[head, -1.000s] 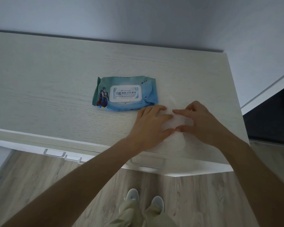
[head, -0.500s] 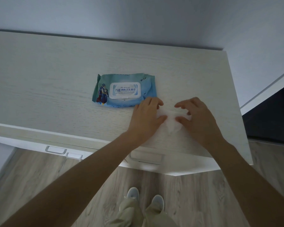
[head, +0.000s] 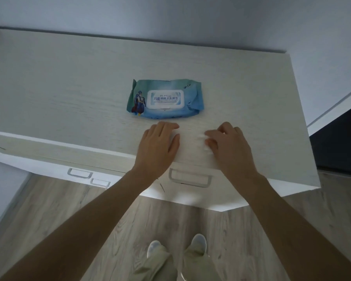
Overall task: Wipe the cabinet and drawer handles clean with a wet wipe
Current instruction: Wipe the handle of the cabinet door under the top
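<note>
Both hands rest on the cabinet top (head: pixel 69 82). Left hand (head: pixel 157 147) lies flat, released; right hand (head: pixel 228 145) pinches the white wet wipe (head: pixel 193 147) spread between them. Wipe packet (head: pixel 165 99) lies just beyond. Drawer handle (head: pixel 189 178) sits below.

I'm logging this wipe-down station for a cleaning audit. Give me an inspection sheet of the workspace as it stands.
Surface: pale wood-grain cabinet top, dimly lit.
Job's things: blue wet wipe pack lies flat, lid closed; a white wet wipe is spread on the top between the hands; three drawer handles show below the front edge, the nearest drawer handle under the hands.
Clutter: nothing seen.
Grippers: left hand flat on the wipe's left edge; right hand has its fingers curled on the right edge.
Cables: nothing seen.
Surroundings: grey wall behind, wood-look floor below, the person's shoes visible, a dark opening at right.
</note>
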Tool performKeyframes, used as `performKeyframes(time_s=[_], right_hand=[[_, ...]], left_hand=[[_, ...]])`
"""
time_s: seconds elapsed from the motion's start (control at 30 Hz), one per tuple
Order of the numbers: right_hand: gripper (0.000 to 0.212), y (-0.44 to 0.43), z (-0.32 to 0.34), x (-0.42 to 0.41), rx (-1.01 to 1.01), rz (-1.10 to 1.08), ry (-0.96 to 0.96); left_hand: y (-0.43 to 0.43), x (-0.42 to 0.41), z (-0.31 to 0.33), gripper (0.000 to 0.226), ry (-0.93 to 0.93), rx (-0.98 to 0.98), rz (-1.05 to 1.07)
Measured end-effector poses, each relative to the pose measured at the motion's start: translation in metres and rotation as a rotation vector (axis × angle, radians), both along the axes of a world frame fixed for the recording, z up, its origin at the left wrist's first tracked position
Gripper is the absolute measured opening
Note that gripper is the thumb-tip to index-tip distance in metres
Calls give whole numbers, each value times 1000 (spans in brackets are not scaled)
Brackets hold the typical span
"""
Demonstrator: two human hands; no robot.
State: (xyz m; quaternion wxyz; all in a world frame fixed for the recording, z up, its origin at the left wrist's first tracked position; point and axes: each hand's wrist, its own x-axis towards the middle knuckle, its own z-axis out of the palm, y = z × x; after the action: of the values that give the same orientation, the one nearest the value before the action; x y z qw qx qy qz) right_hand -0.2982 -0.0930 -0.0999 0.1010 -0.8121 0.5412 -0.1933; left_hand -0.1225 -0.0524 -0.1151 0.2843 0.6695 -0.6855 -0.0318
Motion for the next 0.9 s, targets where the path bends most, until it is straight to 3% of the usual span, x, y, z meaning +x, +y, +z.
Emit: performKeyframes(time_s=[0.13, 0.27, 0.37, 0.57, 0.7, 0.9], right_hand=[[20, 22, -4, 10, -15, 2, -56], [12, 56, -8, 18, -79, -156, -299], [13, 81, -17, 23, -147, -252, -364], [20, 112, -38, 29, -135, -402, -435], [19, 114, -52, 20, -115, -530, -481], [13, 105, -90, 14, -140, -409, -584]], left_hand=[[20, 23, -11, 32, -112, -67, -88], [43, 41, -29, 37, -241, -205, -212], [57, 50, -45, 43, -334, -253, -283], [75, 55, -72, 85, -562, -218, -204], [76, 49, -90, 95, -619, -276, -170], [47, 41, -128, 97, -549, -495, -128]])
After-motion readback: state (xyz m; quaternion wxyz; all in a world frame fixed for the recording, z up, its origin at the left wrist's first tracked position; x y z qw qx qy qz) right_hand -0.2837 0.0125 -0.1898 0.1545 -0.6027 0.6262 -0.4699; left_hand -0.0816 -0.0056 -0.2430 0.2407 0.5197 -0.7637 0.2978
